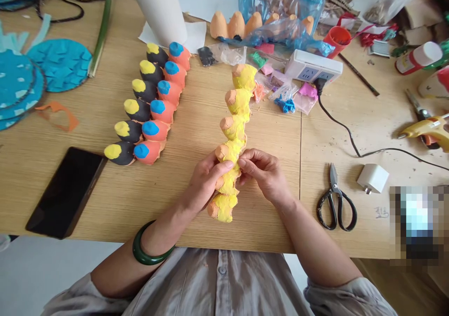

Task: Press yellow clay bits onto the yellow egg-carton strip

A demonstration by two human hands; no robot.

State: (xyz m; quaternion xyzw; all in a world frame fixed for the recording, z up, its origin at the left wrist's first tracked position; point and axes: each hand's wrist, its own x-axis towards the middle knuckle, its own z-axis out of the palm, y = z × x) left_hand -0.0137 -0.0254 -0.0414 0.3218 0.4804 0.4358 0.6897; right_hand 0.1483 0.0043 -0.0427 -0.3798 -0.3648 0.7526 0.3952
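Note:
A strip of egg carton cups (235, 128), mostly covered in yellow clay with bare orange tips, stands lengthwise before me. My left hand (206, 178) grips it from the left, thumb on top of the yellow surface. At its right edge my right hand (263, 171) pinches with thumb and forefinger; the fingertips touch the rim, and any bit of clay between them is too small to make out. To the left lie two finished-looking strips side by side, a black one with yellow tips (140, 91) and an orange one with blue tips (164, 100).
Black-handled scissors (335, 199), a white plug adapter (372, 178) and a power strip (313, 66) with a cable lie right. A phone (66, 192) is at left. Clay packets (285, 103), a bare carton strip (236, 25), a white cone (157, 11) and a glue gun (426, 128) sit further out.

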